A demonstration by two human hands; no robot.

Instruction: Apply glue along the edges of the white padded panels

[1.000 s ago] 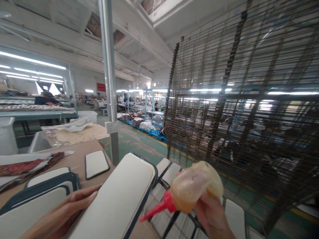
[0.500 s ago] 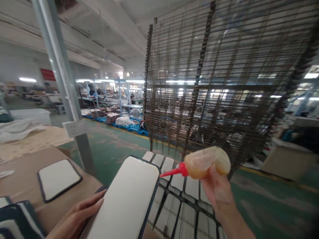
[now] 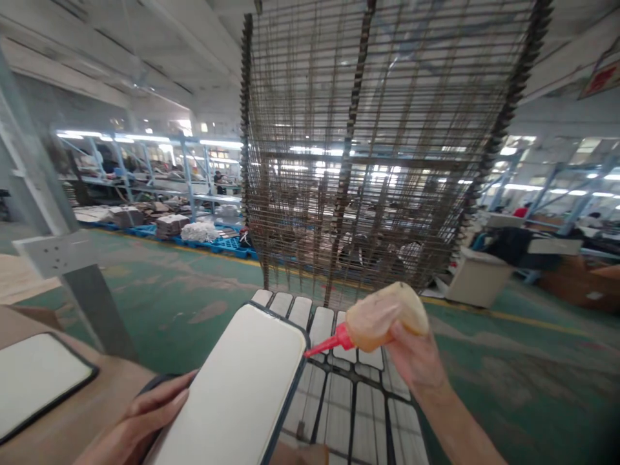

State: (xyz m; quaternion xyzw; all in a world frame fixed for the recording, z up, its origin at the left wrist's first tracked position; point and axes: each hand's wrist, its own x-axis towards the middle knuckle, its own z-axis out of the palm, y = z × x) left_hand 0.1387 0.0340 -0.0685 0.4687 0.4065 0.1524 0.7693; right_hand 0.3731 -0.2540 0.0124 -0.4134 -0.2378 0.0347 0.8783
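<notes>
My right hand (image 3: 414, 355) is wrapped round a squeeze bottle (image 3: 385, 316) of yellowish liquid, tilted with its red nozzle pointing left and slightly down. The nozzle tip is at the dark right edge of a white rounded panel (image 3: 237, 381), just below its upper right corner; whether it touches cannot be made out. My left hand (image 3: 150, 410) grips that panel by its left side, fingers on the edge and the thumb hidden. A similar dark-rimmed white panel (image 3: 33, 381) lies flat on the brown surface at the left.
Beyond the panel, rows of dark-edged white pieces (image 3: 372, 413) lie on a rack below a tall curved wire mesh (image 3: 300, 129). A grey post with a socket box (image 3: 55, 252) stands at left. Blue pallets (image 3: 232, 244) carry stacked goods across the green floor (image 3: 194, 290).
The camera view has turned to the right, so the post and the lying panel shift left. The nozzle tip sits slightly lower along the held panel's right edge.
</notes>
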